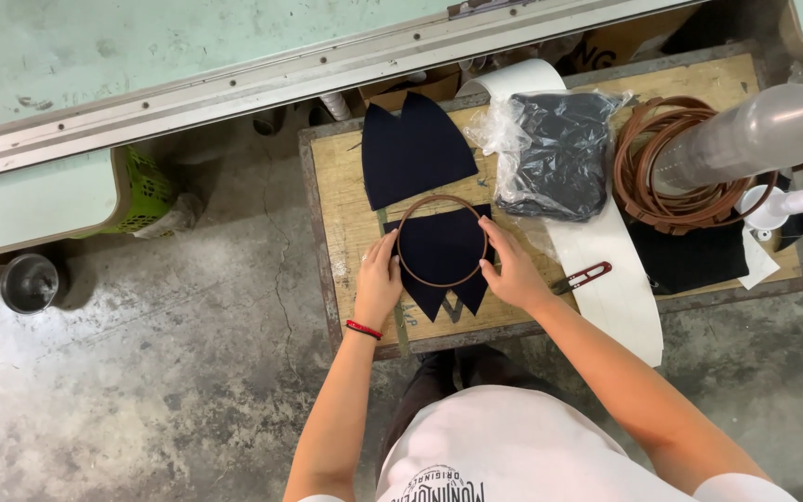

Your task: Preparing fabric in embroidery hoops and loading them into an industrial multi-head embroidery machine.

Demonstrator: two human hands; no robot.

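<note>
A brown hoop ring (441,198) lies over a dark navy fabric piece (442,251) on a small wooden table (341,186). My left hand (378,282) presses on the ring's left side, a red band at its wrist. On the ring's right side rests my right hand (515,270), fingers on the rim and fabric. A second navy fabric piece (413,151) with a notched top lies just beyond the ring.
A clear plastic bag of dark fabric (555,149) sits right of the ring. A stack of brown hoops (648,181) rings a grey cylinder (755,135). Small red-handled snips (585,275) lie on white paper (620,297). A green basket (146,191) and metal cup (30,282) stand on the concrete floor.
</note>
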